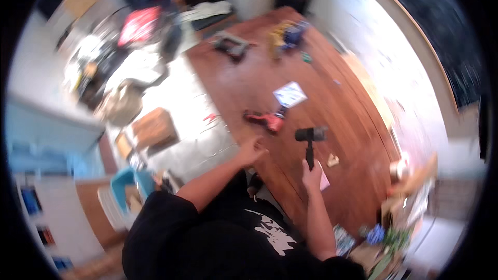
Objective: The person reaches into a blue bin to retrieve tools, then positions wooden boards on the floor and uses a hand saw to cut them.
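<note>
My right hand (312,175) is closed around the handle of a black mallet-like tool (310,134), its cylindrical head raised at the top. A pink flat item (323,180) shows just beside that hand, near a small pale piece (333,161) on the wooden table (353,124). My left hand (253,150), blurred, hovers by the table's left edge with loosely bent fingers and nothing visible in them. Beyond it lies a red-and-black power drill (267,120), beside a white square sheet (290,94).
A grey tool (231,46) and a yellow-and-blue item (288,35) lie at the table's far end. Piled bags (124,98), a wooden block (154,127) and a blue bin (123,184) stand at left. Cardboard and clutter (394,212) sit at lower right. A dark board (430,26) hangs at right.
</note>
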Demonstrator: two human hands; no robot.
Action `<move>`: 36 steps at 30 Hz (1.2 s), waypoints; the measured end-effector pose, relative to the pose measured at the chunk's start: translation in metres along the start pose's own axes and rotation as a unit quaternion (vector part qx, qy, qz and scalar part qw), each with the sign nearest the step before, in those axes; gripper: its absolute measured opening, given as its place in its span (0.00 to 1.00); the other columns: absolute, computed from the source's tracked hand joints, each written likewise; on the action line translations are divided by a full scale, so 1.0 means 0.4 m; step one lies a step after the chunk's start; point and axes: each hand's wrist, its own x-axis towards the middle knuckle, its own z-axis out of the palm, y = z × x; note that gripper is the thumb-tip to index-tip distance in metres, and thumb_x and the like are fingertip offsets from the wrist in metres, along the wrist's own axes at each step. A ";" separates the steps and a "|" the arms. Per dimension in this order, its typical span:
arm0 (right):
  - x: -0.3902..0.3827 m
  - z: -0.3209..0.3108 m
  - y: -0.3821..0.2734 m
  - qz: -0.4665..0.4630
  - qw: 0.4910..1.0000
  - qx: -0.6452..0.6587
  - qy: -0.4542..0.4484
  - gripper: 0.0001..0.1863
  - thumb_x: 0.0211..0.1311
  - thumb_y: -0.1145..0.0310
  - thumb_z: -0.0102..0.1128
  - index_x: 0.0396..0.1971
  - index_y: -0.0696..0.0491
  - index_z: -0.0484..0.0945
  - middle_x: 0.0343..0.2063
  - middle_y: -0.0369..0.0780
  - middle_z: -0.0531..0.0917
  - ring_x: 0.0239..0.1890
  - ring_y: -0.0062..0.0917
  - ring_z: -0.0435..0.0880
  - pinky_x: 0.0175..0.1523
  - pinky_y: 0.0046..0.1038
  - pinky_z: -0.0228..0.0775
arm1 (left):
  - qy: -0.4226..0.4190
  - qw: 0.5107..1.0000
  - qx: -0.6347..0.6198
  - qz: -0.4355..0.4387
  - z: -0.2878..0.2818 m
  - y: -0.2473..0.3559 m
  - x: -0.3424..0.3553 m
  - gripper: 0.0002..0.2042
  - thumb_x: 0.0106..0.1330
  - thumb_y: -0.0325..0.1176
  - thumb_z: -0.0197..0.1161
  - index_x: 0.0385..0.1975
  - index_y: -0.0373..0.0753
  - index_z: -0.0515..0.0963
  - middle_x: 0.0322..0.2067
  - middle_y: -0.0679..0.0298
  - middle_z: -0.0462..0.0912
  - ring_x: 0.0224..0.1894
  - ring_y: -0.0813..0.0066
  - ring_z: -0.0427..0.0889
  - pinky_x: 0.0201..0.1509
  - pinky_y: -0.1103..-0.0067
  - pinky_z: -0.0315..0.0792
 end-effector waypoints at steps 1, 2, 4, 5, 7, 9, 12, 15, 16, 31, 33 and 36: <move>-0.015 0.018 -0.006 0.068 0.994 0.051 -0.075 0.15 0.69 0.61 0.65 0.32 0.59 0.76 0.22 0.38 0.77 0.25 0.23 0.75 0.32 0.29 0.68 | -0.019 0.988 -0.136 -0.064 -0.008 0.041 -0.092 0.36 0.60 0.50 0.74 0.61 0.29 0.72 0.53 0.50 0.82 0.58 0.63 0.79 0.59 0.69 0.74; -0.029 0.046 -0.083 0.080 0.983 0.066 -0.148 0.15 0.71 0.62 0.63 0.31 0.57 0.75 0.21 0.34 0.76 0.24 0.18 0.74 0.30 0.24 0.65 | -0.011 0.983 -0.173 -0.053 0.005 -0.026 -0.151 0.37 0.62 0.53 0.73 0.62 0.29 0.71 0.53 0.51 0.82 0.58 0.65 0.79 0.58 0.71 0.75; -0.075 0.119 -0.126 0.033 0.960 0.171 -0.218 0.15 0.74 0.57 0.61 0.35 0.53 0.74 0.23 0.32 0.75 0.25 0.16 0.74 0.30 0.21 0.66 | 0.013 0.957 -0.287 -0.042 0.034 -0.066 -0.240 0.37 0.65 0.56 0.70 0.62 0.30 0.72 0.50 0.54 0.83 0.53 0.68 0.81 0.55 0.73 0.76; -0.100 0.153 -0.161 0.039 0.945 0.195 -0.260 0.14 0.75 0.57 0.59 0.36 0.53 0.74 0.23 0.32 0.75 0.25 0.16 0.74 0.31 0.20 0.65 | 0.032 0.931 -0.361 -0.047 0.037 -0.025 -0.295 0.36 0.66 0.56 0.69 0.62 0.31 0.72 0.46 0.56 0.84 0.50 0.69 0.83 0.52 0.73 0.77; -0.168 0.242 -0.226 0.056 0.904 0.232 -0.356 0.13 0.77 0.58 0.57 0.38 0.53 0.75 0.25 0.32 0.75 0.26 0.16 0.73 0.32 0.20 0.65 | 0.050 0.919 -0.389 -0.050 -0.005 -0.013 -0.364 0.28 0.74 0.47 0.62 0.67 0.34 0.68 0.48 0.60 0.84 0.45 0.72 0.81 0.50 0.77 0.76; -0.234 0.325 -0.266 0.082 0.858 0.256 -0.438 0.12 0.78 0.60 0.56 0.41 0.55 0.75 0.28 0.33 0.77 0.28 0.16 0.73 0.34 0.21 0.66 | 0.097 0.886 -0.452 -0.022 -0.027 -0.050 -0.431 0.23 0.75 0.47 0.60 0.59 0.35 0.73 0.42 0.62 0.84 0.40 0.75 0.81 0.42 0.77 0.76; -0.318 0.451 -0.361 0.065 0.792 0.209 -0.570 0.14 0.78 0.59 0.54 0.42 0.56 0.76 0.29 0.33 0.78 0.28 0.16 0.73 0.34 0.22 0.67 | 0.205 0.825 -0.522 -0.065 -0.080 -0.097 -0.543 0.15 0.76 0.45 0.59 0.43 0.37 0.79 0.29 0.65 0.82 0.27 0.78 0.79 0.26 0.78 0.73; -0.379 0.631 -0.369 -0.002 0.732 0.095 -0.675 0.14 0.78 0.60 0.53 0.41 0.57 0.76 0.29 0.33 0.78 0.28 0.17 0.74 0.34 0.23 0.67 | 0.361 0.734 -0.566 -0.102 -0.142 -0.208 -0.641 0.14 0.76 0.44 0.57 0.40 0.39 0.79 0.25 0.64 0.81 0.21 0.76 0.78 0.23 0.77 0.71; -0.426 0.663 -0.443 -0.002 0.698 0.071 -0.712 0.15 0.78 0.60 0.54 0.39 0.58 0.76 0.28 0.33 0.79 0.28 0.18 0.75 0.34 0.23 0.68 | 0.410 0.704 -0.569 -0.109 -0.170 -0.230 -0.688 0.14 0.76 0.44 0.57 0.38 0.39 0.78 0.24 0.64 0.80 0.20 0.76 0.77 0.23 0.77 0.71; -0.267 1.000 -0.166 -0.002 0.666 -0.406 -0.626 0.18 0.69 0.59 0.64 0.37 0.62 0.83 0.26 0.38 0.85 0.27 0.20 0.80 0.33 0.27 0.75 | 0.718 0.348 -0.457 -0.394 -0.651 -1.551 -1.253 0.21 0.71 0.45 0.58 0.36 0.26 0.78 0.26 0.49 0.82 0.21 0.55 0.82 0.28 0.59 0.74; -0.227 0.974 -0.199 0.058 0.653 -0.496 -0.570 0.17 0.70 0.60 0.64 0.36 0.62 0.83 0.24 0.38 0.83 0.24 0.20 0.79 0.29 0.28 0.74 | 0.699 0.330 -0.520 -0.364 -0.735 -1.661 -1.310 0.20 0.67 0.40 0.59 0.31 0.22 0.78 0.22 0.46 0.81 0.20 0.56 0.83 0.23 0.62 0.74; -0.192 1.031 -0.214 0.047 0.610 -0.582 -0.536 0.16 0.71 0.60 0.61 0.34 0.61 0.82 0.23 0.36 0.81 0.21 0.20 0.78 0.26 0.27 0.73 | 0.745 0.307 -0.482 -0.345 -0.785 -1.888 -1.382 0.14 0.62 0.33 0.62 0.27 0.23 0.78 0.21 0.47 0.80 0.19 0.57 0.81 0.21 0.65 0.72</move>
